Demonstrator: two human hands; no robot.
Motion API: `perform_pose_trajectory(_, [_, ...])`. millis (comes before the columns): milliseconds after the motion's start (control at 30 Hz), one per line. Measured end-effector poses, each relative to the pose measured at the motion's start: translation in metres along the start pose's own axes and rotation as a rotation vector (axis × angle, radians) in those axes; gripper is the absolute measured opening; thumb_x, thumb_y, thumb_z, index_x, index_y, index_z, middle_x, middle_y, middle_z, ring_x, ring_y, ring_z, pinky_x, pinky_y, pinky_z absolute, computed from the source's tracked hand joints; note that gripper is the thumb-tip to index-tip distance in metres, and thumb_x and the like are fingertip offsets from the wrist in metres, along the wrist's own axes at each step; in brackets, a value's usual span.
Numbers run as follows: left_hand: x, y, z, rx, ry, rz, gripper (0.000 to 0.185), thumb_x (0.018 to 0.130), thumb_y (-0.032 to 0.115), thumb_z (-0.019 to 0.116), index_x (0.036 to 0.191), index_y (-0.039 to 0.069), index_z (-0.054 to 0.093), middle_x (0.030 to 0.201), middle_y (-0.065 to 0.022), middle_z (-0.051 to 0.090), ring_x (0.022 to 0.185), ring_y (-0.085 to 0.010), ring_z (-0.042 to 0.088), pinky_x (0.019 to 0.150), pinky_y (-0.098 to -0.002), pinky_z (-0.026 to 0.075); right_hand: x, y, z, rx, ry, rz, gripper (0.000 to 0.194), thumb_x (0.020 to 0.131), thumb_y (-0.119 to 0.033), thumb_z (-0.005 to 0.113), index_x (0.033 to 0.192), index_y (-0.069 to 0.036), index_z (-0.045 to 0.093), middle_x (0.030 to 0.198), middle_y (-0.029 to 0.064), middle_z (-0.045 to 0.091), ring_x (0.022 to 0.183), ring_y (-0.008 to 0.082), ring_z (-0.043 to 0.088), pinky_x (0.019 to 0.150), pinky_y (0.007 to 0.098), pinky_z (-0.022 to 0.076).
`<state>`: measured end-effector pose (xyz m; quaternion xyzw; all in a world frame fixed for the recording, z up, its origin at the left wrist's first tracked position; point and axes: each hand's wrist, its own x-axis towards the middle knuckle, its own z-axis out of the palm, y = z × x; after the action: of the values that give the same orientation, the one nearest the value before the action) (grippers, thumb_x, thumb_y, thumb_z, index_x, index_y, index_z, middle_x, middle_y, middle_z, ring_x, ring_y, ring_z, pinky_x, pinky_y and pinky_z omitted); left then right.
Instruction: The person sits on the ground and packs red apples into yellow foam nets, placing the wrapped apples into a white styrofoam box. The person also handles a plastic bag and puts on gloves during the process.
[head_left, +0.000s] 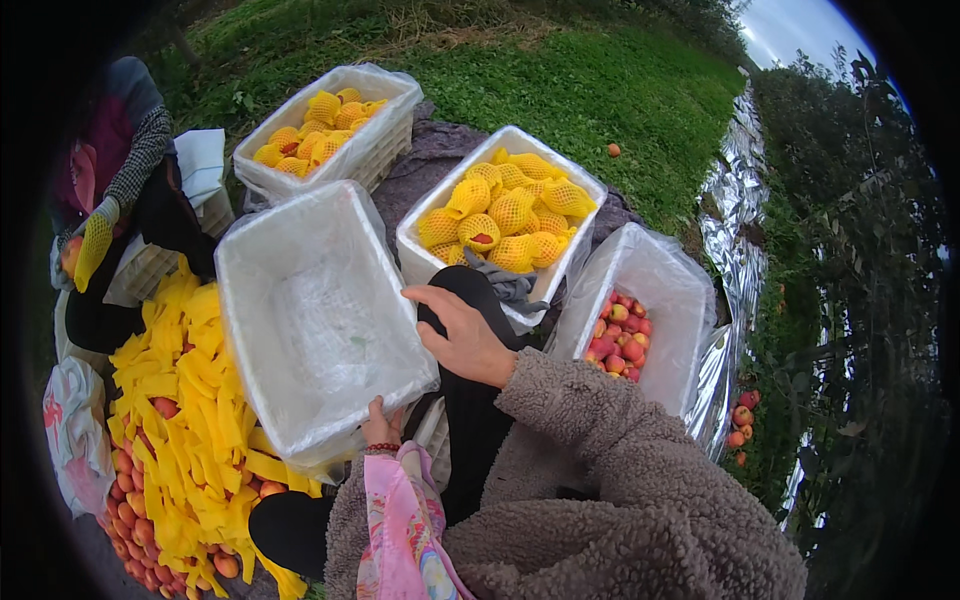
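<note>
An empty crate with a clear plastic liner (322, 315) lies tilted before me. My left hand (383, 427), a red bead bracelet at its wrist, grips the crate's near edge. My right hand (463, 334) holds the right rim, its thumb and forefinger at the edge. Just beyond my knee, a lined crate (420, 240) holds apples in yellow foam nets (512, 210), with grey gloves (510, 283) on its near corner. To the left, loose yellow foam nets (191, 390) are heaped over red apples (135, 517).
Another lined crate (409, 94) holds netted apples at the back. At right, a lined crate (686, 300) contains bare apples. A co-worker (131, 150) sits at far left with an apple and a yellow net. Reflective film (739, 195) runs along the grass.
</note>
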<state>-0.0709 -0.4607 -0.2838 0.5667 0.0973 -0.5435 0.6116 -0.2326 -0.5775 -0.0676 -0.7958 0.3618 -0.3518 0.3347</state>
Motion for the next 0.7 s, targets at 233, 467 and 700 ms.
perform_pose_trajectory(233, [0.003, 0.014, -0.026, 0.017, -0.101, -0.107, 0.046, 0.08, 0.026, 0.066, 0.115, 0.001, 0.049, 0.112, -0.0146, 0.056, 0.105, -0.0239, 0.057, 0.08, -0.0337, 0.055, -0.108, 0.121, -0.226, -0.435, 0.583, 0.484, 0.031, 0.086, -0.009, 0.055, 0.115, 0.001, 0.054, 0.103, 0.0186, 0.064, 0.095, 0.0277, 0.063, 0.082, 0.0366, 0.0509])
perform_pose_trajectory(467, [-0.033, 0.037, -0.042, 0.686, -0.285, -0.285, 0.046, 0.086, 0.039, 0.06, 0.103, -0.003, 0.058, 0.096, -0.0132, 0.064, 0.083, -0.0223, 0.063, 0.064, -0.0344, 0.053, -0.114, 0.155, -0.166, -0.261, 0.227, 0.385, 0.041, 0.082, -0.014, 0.065, 0.119, -0.002, 0.051, 0.104, 0.017, 0.062, 0.098, 0.029, 0.061, 0.086, 0.0383, 0.0477])
perform_pose_trajectory(700, [-0.078, 0.068, -0.046, 0.709, -0.141, 0.265, 0.02, 0.088, 0.007, 0.057, 0.106, -0.001, 0.06, 0.094, -0.0106, 0.067, 0.086, -0.0187, 0.066, 0.076, -0.0289, 0.053, -0.023, 0.227, -0.089, -0.561, -0.15, 0.581, 0.06, 0.073, -0.026, 0.072, 0.124, -0.002, 0.05, 0.104, 0.0191, 0.062, 0.101, 0.0357, 0.057, 0.089, 0.0413, 0.0446])
